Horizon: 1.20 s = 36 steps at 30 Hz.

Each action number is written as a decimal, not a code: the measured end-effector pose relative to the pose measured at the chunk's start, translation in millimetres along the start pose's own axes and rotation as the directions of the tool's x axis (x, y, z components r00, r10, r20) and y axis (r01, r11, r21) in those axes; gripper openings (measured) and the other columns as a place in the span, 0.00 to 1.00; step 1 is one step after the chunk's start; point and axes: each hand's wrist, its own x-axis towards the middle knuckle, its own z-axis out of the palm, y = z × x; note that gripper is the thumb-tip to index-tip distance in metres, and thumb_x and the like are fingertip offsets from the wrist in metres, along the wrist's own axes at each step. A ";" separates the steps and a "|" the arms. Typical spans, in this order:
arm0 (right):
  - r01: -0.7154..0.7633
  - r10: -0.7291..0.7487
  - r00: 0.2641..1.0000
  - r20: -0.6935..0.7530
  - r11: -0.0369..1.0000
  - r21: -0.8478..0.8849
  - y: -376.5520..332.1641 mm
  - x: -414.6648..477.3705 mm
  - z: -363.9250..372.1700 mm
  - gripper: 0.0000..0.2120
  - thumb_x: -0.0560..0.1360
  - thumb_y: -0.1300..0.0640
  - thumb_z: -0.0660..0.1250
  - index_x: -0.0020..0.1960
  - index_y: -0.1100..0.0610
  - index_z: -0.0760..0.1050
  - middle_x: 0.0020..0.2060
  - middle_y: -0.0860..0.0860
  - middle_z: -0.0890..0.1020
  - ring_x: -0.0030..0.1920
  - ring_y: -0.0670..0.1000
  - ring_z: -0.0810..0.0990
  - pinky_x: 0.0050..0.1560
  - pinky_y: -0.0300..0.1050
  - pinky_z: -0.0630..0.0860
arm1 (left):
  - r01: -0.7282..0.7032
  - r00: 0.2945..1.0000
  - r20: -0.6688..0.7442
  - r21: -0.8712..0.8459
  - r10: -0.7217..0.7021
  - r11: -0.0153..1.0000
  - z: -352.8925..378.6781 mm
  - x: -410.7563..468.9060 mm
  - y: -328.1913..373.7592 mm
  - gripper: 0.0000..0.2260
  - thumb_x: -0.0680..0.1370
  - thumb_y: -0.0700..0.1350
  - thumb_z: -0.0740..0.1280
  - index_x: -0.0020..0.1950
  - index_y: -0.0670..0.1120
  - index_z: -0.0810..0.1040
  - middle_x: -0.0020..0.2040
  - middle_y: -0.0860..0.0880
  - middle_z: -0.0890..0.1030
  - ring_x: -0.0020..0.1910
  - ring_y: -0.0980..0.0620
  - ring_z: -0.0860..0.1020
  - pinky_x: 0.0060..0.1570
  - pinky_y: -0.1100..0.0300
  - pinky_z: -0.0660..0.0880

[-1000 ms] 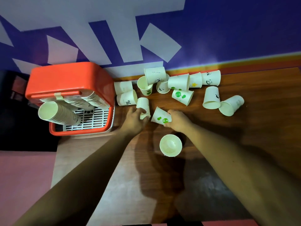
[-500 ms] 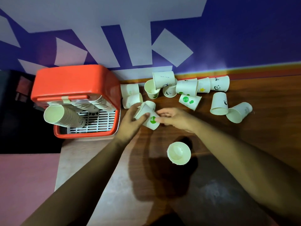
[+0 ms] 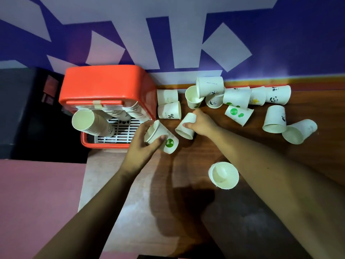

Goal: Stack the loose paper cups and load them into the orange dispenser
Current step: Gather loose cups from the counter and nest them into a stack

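Many loose paper cups [image 3: 237,99] lie in a heap in the upper right of the frame, against the purple and white wall [image 3: 186,34], on the wooden counter [image 3: 186,193]. The lower middle of the counter is mostly free, only one short stack of cups [image 3: 224,174] stands there upright, with its mouth up. The left edge of the counter runs down the frame below the orange dispenser [image 3: 106,85], and beyond it the surface is pink.

The left hand [image 3: 143,146] is closed around a small nested stack [image 3: 162,136], tilted, with a green print on the outer cup; it is just beside the front right corner of the dispenser. The right hand [image 3: 200,123] is clamped on a single cup [image 3: 185,126], which is tipped with its mouth toward the lower left. The two hands are near each other but not touching.

In the dispenser's open front a long row of stacked cups [image 3: 89,123] leans out to the left over a white grille [image 3: 121,131]. Two cups [image 3: 169,107] lie just right of the dispenser, between it and the hands. Two more cups [image 3: 287,126] lie at the right, apart from the heap.
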 end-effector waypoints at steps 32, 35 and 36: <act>-0.073 0.075 0.996 0.049 0.365 0.928 107.4 -202.2 -92.0 0.17 0.77 0.54 0.68 0.63 0.62 0.75 0.56 0.60 0.82 0.56 0.61 0.82 0.55 0.56 0.79 | -0.296 0.914 0.372 0.343 0.160 0.891 142.1 -71.8 17.3 0.46 0.68 0.70 0.70 0.78 0.55 0.55 0.75 0.54 0.61 0.76 0.55 0.61 0.73 0.57 0.63; -0.122 -0.015 0.990 0.137 0.364 0.923 97.5 -211.9 -91.7 0.14 0.77 0.57 0.68 0.60 0.62 0.76 0.57 0.60 0.81 0.57 0.58 0.81 0.57 0.57 0.77 | -0.290 0.918 0.331 0.186 0.218 0.939 146.5 -75.1 32.5 0.38 0.72 0.62 0.73 0.76 0.59 0.58 0.72 0.57 0.65 0.72 0.58 0.66 0.69 0.61 0.69; -0.126 -0.059 0.986 0.157 0.361 0.924 94.6 -214.4 -91.6 0.15 0.76 0.57 0.68 0.59 0.62 0.76 0.57 0.60 0.81 0.56 0.58 0.81 0.57 0.58 0.77 | -0.271 0.928 0.307 0.162 0.212 0.949 148.5 -76.3 36.5 0.37 0.73 0.61 0.73 0.76 0.61 0.57 0.73 0.60 0.65 0.73 0.59 0.66 0.68 0.61 0.69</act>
